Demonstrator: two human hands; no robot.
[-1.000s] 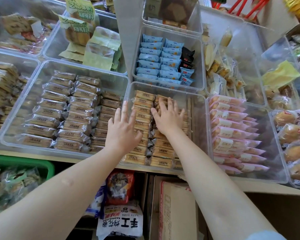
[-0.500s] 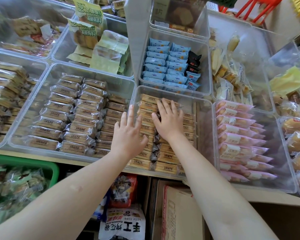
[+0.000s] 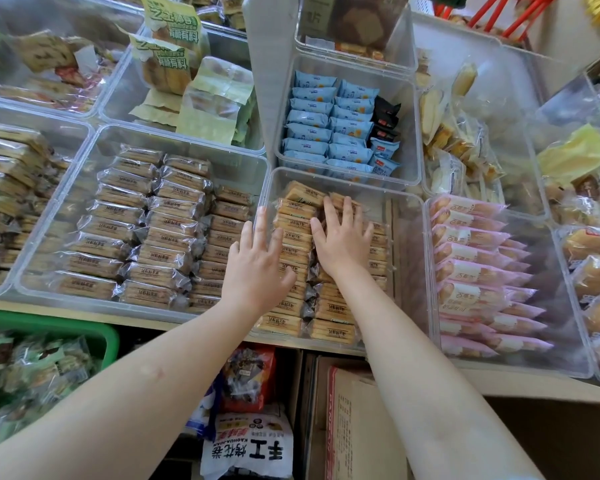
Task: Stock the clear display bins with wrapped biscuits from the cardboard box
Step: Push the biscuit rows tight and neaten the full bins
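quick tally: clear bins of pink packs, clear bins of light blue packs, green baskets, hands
clear bins of pink packs: 1
clear bins of light blue packs: 1
green baskets: 1
hands: 2, left hand and right hand
total: 5

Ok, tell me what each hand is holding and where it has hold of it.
Nothing is held. Both hands lie flat with straight fingers: left hand and right hand press on top of the wrapped biscuits in the clear bin.
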